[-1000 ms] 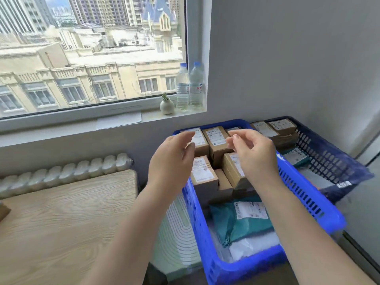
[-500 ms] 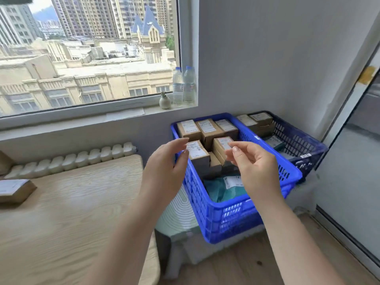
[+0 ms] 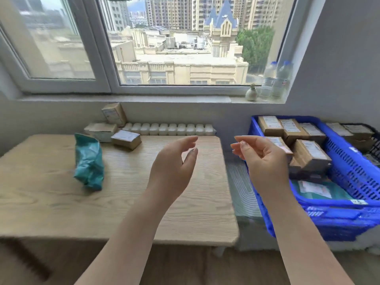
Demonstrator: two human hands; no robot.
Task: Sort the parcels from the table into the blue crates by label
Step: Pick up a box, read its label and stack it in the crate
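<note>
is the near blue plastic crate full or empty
Partly full: the near blue plastic crate holds brown cardboard boxes at its far end and a teal mailer bag nearer.

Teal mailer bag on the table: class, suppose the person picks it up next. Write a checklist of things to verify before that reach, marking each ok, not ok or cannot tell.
1. Left hand free: ok, fingers relaxed, holding nothing.
2. Right hand free: ok, loosely curled, holding nothing.
3. Teal mailer bag reachable: ok, it lies alone on the table, nothing on top.
4. Its label readable: not ok, no label faces the camera.
5. Room in the near blue crate: ok, its front part holds only flat mailers.
6. Other parcels left: ok, a brown box sits at the table's far edge.
</note>
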